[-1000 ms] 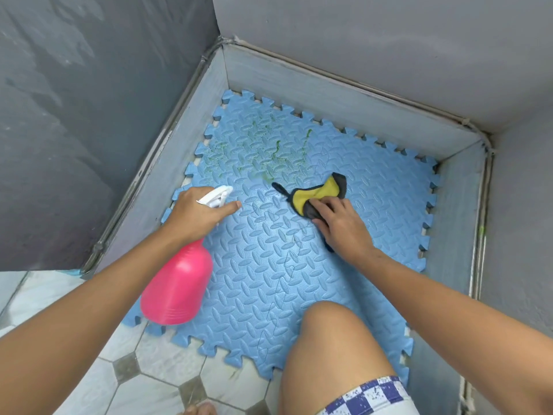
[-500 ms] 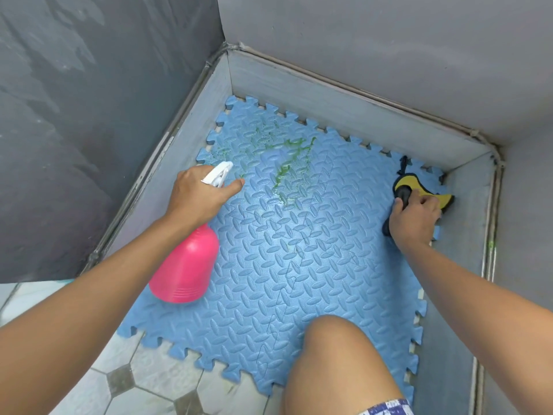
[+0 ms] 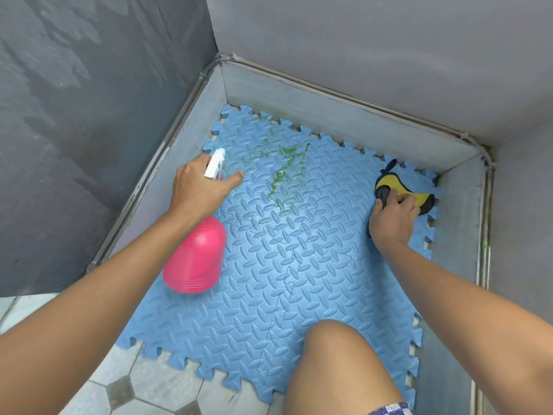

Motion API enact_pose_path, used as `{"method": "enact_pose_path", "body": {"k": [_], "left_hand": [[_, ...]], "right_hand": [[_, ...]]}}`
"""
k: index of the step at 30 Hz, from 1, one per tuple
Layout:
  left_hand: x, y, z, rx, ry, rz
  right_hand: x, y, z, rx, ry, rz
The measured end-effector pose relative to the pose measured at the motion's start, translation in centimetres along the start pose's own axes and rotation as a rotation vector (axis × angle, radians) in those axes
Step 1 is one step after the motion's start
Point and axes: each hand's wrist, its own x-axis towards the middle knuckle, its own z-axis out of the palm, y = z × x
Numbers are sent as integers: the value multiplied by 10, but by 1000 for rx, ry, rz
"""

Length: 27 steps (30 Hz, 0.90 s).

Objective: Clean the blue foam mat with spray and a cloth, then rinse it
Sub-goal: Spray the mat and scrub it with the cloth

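The blue foam mat of interlocking tiles lies in a grey-walled corner, with a green stain near its far left part. My left hand grips the neck of a pink spray bottle with a white nozzle aimed toward the stain; its forefinger stretches out past the trigger. My right hand holds a yellow and black cloth down on the mat's far right corner, fingers curled over it.
Grey raised borders and dark walls close in the mat on the left, back and right. My bare knee rests over the mat's near part. White and grey floor tiles lie at the bottom left.
My right hand has carried the cloth from the mat's middle to its far right corner. The left hand with the bottle has shifted slightly toward the stain.
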Motion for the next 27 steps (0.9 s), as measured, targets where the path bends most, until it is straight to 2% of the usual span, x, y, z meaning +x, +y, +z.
{"method": "enact_pose_path", "body": {"k": [5,10,18,21,23,27], "left_hand": [[-13,3,21,44,-209,58],[-17,-5,24,16,-219,136],[-16,-6,18,49,-180,118],[-12,-6,17,76,-282,124],[-12,-5,20,95,-336,105],[-21,-8,25,174,-300,17]], "right_hand": [[0,2,2,4,9,-6],[0,2,5,-18,27,-9],[-1,4,7,-16,46,-28],[-1,4,6,-8,45,-26],[-1,4,7,-1,46,-28],[-1,4,7,-5,44,-27]]}}
